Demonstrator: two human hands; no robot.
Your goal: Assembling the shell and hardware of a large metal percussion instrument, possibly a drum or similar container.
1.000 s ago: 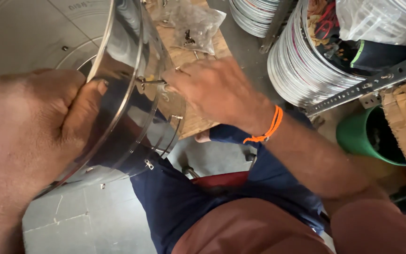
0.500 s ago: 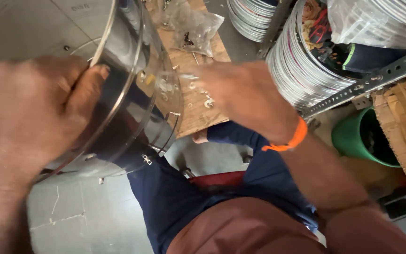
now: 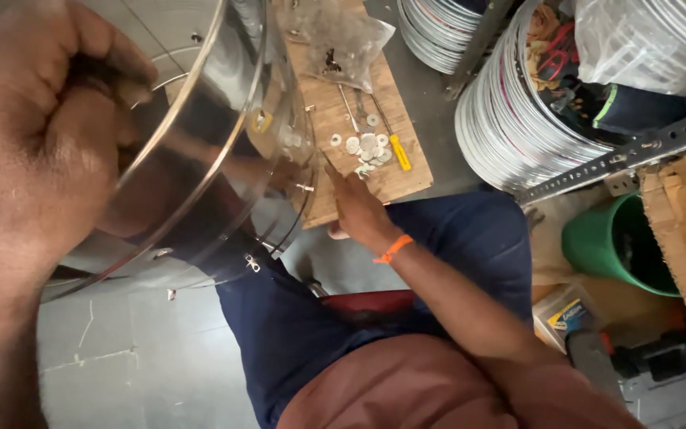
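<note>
1. The left hand (image 3: 37,151) is clenched around the rim of a shiny steel vessel (image 3: 200,159), fingers curled tight together over the edge, holding it tilted up close to the camera above the person's lap
2. The right hand (image 3: 355,210) reaches out to the wooden board (image 3: 395,179) in front of the knees; a finger points toward the small pile of washers (image 3: 367,147), and the other fingers seem loosely folded, though whether they pinch anything I cannot tell
3. Beside the washers lies a yellow-handled screwdriver (image 3: 397,149), and further back on the board a clear plastic bag (image 3: 343,36) with dark small parts inside
4. As to progress, my reading is that the work is midway: small fittings already show on the vessel's wall, one near the lower rim and a couple higher up, while loose washers still wait on the board, so more fastening seems left
5. Around the person stand stacks of metal discs (image 3: 510,119), a green bucket (image 3: 605,242) and a slotted metal bar (image 3: 637,151)
6. Hard to make out: the left hand is so near that it blurs and hides part of the vessel; the vessel's far side and inside are cut off; the reflections on the steel confuse what is really fixed to it; the right fingertips are small and partly lost against the board
</note>
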